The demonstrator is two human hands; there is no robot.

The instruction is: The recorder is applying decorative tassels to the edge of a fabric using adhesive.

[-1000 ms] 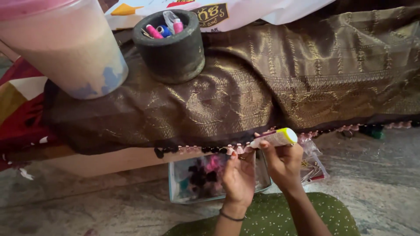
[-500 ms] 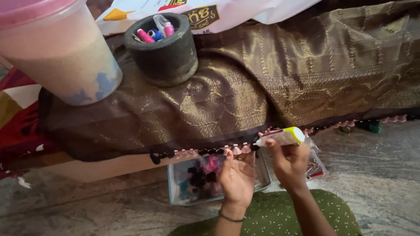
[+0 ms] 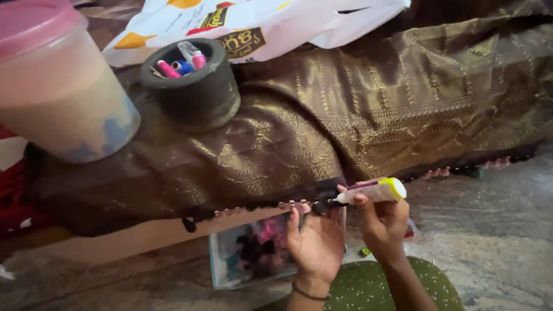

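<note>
Around: stone mortar (image 3: 193,92) with thread spools and a pink-lidded plastic tub (image 3: 57,86) stand on the brown-gold sari (image 3: 357,115); a clear box (image 3: 253,250) lies below.
Right hand (image 3: 383,222): fingers pinched around one glue tube (image 3: 373,190), nozzle at the sari's edge.
Left hand (image 3: 315,245): fingertips pinching the tasselled hem (image 3: 259,206) just beside the nozzle.

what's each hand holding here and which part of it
The right hand holds a small glue tube around its body, near the yellow-capped end. The left hand pinches the tasselled edge of the brown-gold cloth.
</note>
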